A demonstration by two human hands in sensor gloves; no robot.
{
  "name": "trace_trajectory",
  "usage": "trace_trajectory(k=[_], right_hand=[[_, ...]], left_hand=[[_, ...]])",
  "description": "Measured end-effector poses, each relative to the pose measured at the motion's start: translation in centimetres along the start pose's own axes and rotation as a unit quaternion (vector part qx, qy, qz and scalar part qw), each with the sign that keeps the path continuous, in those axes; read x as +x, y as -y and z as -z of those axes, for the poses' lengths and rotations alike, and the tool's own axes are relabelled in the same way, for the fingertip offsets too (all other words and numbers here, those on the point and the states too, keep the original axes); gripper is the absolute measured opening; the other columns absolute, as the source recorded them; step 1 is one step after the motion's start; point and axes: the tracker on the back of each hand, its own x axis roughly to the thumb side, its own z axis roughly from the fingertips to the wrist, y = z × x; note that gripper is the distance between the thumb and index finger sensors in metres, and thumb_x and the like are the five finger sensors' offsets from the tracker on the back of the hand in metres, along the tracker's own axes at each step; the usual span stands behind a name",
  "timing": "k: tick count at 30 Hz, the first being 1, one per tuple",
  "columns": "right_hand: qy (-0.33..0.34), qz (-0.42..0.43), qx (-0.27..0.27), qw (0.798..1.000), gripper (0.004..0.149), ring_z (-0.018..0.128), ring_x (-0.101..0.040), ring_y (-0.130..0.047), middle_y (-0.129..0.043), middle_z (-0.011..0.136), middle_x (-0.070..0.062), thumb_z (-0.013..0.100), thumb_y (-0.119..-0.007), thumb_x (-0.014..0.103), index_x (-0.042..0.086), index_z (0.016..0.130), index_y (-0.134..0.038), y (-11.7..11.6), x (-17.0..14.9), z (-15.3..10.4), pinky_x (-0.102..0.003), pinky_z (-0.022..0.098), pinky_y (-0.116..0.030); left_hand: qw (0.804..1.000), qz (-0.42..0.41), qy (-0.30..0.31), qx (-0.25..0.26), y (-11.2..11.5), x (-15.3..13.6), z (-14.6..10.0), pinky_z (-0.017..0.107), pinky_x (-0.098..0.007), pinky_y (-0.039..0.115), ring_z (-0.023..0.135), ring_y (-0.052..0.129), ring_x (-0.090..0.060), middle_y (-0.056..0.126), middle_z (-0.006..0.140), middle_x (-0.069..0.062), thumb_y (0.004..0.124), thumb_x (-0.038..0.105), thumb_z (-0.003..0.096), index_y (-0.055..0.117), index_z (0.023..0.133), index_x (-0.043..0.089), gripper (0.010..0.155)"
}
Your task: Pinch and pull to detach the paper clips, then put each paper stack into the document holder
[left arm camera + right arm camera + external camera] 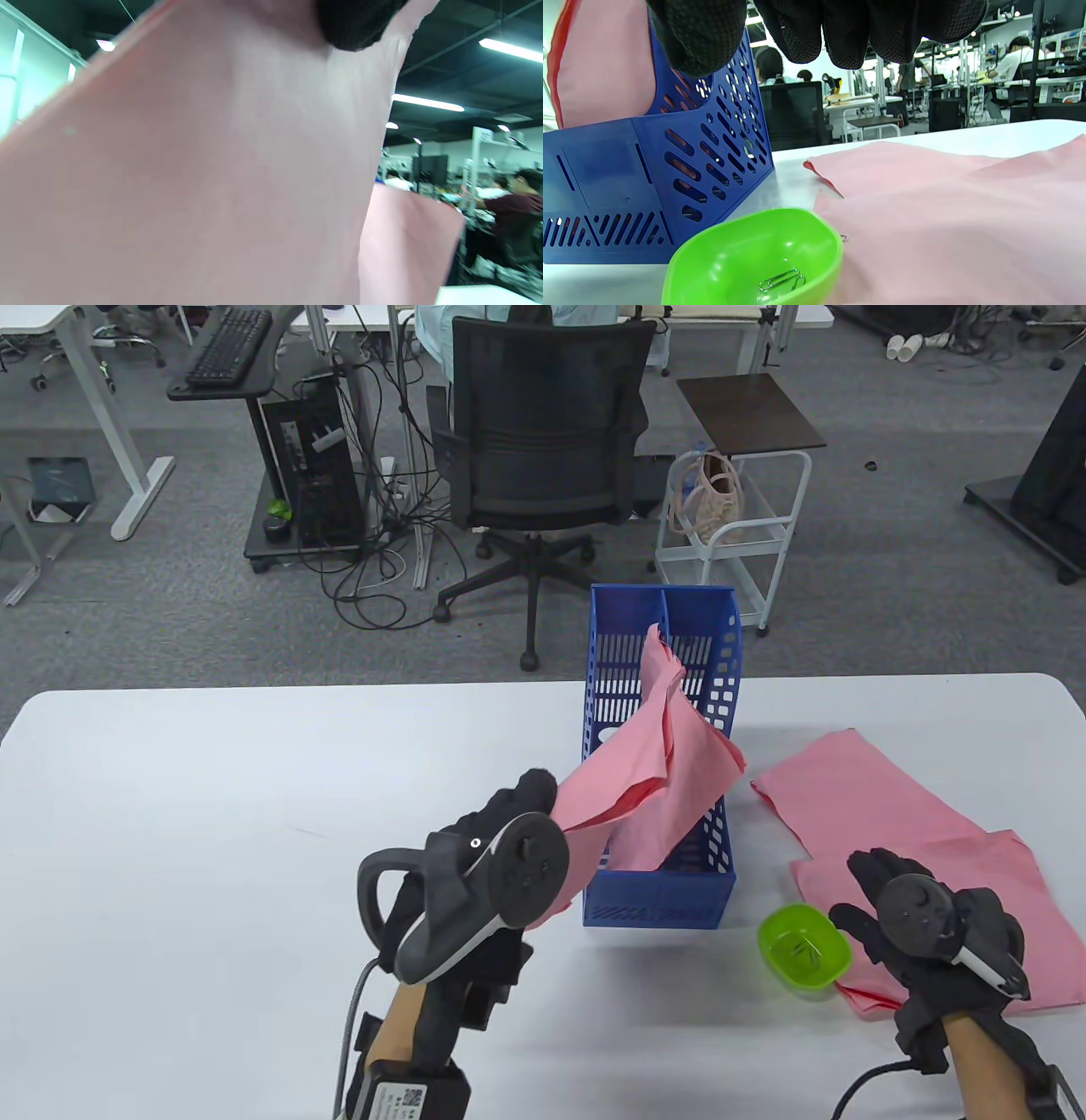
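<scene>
Left hand [501,848] raised above the white table [212,814], fingers curled round the near corner of a pink paper stack [653,755] that bends up and over into the blue document holder [657,899], far edge of the sheets standing against the divider. Seen from the left wrist, only pink paper filling the frame under a dark fingertip. Right hand [920,925] hovering low over the near right of the table, fingers relaxed and loosely extended, gripping nothing. Just left of that hand, a green bowl [803,946] with paper clips [781,280] lying in its bottom. Two more pink stacks [857,806] flat on the table right of the holder, overlapping, the nearer one touching the bowl, a small clip [844,238] at its edge beside the rim. Beyond the table, a black office chair [543,449].
</scene>
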Motion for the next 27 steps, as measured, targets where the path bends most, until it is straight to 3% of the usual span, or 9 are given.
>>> trace_trajectory(k=[5, 9, 16, 22, 27], right_hand=[[0.001, 0.003, -0.003, 1.000, 0.071, 0.107, -0.055, -0.049, -0.046, 0.120, -0.028, 0.057, -0.066, 0.046, 0.011, 0.115, -0.045, 0.1, -0.1, -0.1, -0.064, 0.078, -0.047], [0.002, 0.010, -0.010, 1.000, 0.071, 0.107, -0.055, -0.049, -0.046, 0.120, -0.028, 0.057, -0.066, 0.046, 0.011, 0.115, -0.044, 0.2, -0.1, -0.1, -0.064, 0.078, -0.046], [0.006, 0.010, -0.024, 1.000, 0.071, 0.107, -0.055, -0.048, -0.046, 0.120, -0.028, 0.057, -0.065, 0.046, 0.011, 0.115, -0.044, 0.2, -0.2, -0.1, -0.064, 0.078, -0.046], [0.005, 0.006, -0.021, 1.000, 0.071, 0.108, -0.055, -0.048, -0.045, 0.120, -0.028, 0.057, -0.065, 0.046, 0.011, 0.115, -0.044, 0.1, -0.1, -0.2, -0.064, 0.078, -0.046], [0.006, 0.006, -0.019, 1.000, 0.071, 0.108, -0.055, -0.048, -0.045, 0.120, -0.028, 0.057, -0.065, 0.046, 0.011, 0.115, -0.044, 0.1, 0.0, -0.2, -0.064, 0.078, -0.046]], left_hand=[[0.995, -0.053, -0.029, 0.080, 1.3, 2.3, 1.8, 0.047, -0.028, 0.094, 0.067, 0.107, -0.018, 0.086, 0.097, -0.010, 0.062, 0.030, 0.0612, 0.062, 0.110, 0.015, 0.051], [0.979, -0.145, -0.056, 0.129, 4.5, 3.3, 3.0, 0.056, -0.029, 0.092, 0.079, 0.100, -0.021, 0.072, 0.107, -0.014, 0.057, 0.026, 0.0623, 0.046, 0.115, 0.012, 0.055], [0.955, -0.285, -0.046, 0.069, 12.2, 3.3, 4.4, 0.068, -0.028, 0.086, 0.094, 0.088, -0.021, 0.052, 0.115, -0.015, 0.050, 0.026, 0.0636, 0.025, 0.116, 0.012, 0.060], [0.959, -0.277, -0.057, 0.014, 17.7, 3.4, 4.9, 0.070, -0.027, 0.085, 0.096, 0.086, -0.021, 0.050, 0.116, -0.015, 0.049, 0.027, 0.0635, 0.022, 0.116, 0.012, 0.061], [0.964, -0.250, -0.080, -0.038, 20.8, 3.3, 5.1, 0.068, -0.029, 0.085, 0.095, 0.088, -0.022, 0.052, 0.115, -0.015, 0.050, 0.027, 0.0628, 0.025, 0.116, 0.012, 0.061]])
